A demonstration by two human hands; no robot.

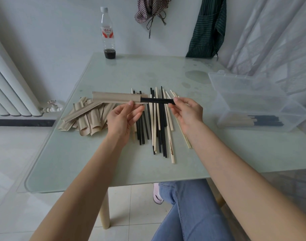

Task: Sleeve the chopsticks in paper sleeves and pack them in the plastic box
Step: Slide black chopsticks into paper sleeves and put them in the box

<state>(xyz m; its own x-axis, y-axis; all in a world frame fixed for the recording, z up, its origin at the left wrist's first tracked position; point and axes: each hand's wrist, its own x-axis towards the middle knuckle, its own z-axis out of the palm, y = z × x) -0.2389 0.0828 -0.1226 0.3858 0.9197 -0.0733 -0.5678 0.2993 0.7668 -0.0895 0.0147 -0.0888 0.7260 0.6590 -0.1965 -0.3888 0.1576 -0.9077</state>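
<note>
My left hand [123, 117] pinches the open end of a brown paper sleeve [114, 98] held level above the table. A pair of black chopsticks [157, 100] sticks partway into that sleeve, and my right hand [187, 112] pinches their free end. Below lies a loose heap of black and pale wooden chopsticks [159, 126]. A pile of empty paper sleeves [87, 119] rests to the left. The clear plastic box [263, 108] stands open at the right, with a few sleeved chopsticks [249, 121] inside.
A glass-topped table [79, 162] carries everything. A plastic bottle [108, 33] with dark liquid stands at the far edge. A radiator [8, 87] is at the left, aprons hang on the wall, and my knees are under the near edge.
</note>
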